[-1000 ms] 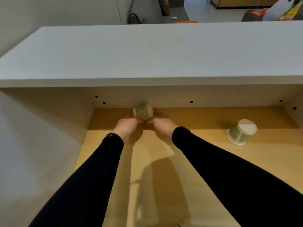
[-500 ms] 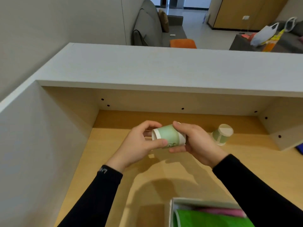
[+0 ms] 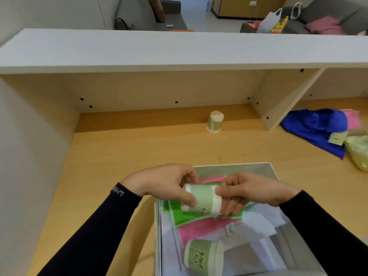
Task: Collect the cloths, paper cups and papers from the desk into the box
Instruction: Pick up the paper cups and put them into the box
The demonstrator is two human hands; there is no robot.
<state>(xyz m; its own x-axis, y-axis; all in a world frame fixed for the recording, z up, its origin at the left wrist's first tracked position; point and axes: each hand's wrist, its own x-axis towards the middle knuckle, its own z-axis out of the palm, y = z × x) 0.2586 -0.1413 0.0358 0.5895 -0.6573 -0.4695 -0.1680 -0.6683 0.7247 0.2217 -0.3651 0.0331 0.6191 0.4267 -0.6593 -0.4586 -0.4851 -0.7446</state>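
Observation:
I hold a green and white paper cup (image 3: 205, 200) on its side with both hands, just above the open grey box (image 3: 235, 166). My left hand (image 3: 163, 182) grips its left end and my right hand (image 3: 251, 190) its right end. Inside the box lie a green cloth (image 3: 185, 217), a pink cloth (image 3: 201, 231), white papers (image 3: 258, 224) and another paper cup (image 3: 203, 255) on its side. A third paper cup (image 3: 215, 122) stands upside down on the desk near the back panel. A blue cloth (image 3: 316, 126) and a pink cloth (image 3: 353, 119) lie at the far right.
A white shelf (image 3: 179, 50) overhangs the wooden desk (image 3: 123, 152), with a side wall on the left and a slanted divider panel (image 3: 278, 104) on the right. A yellowish bag (image 3: 358, 150) lies beside the blue cloth. A sofa and bags are beyond the shelf.
Both hands drew the paper cup back from under the shelf toward me and now hold it over the box. The view tilted down, so the box and the right-side cloths came into sight.

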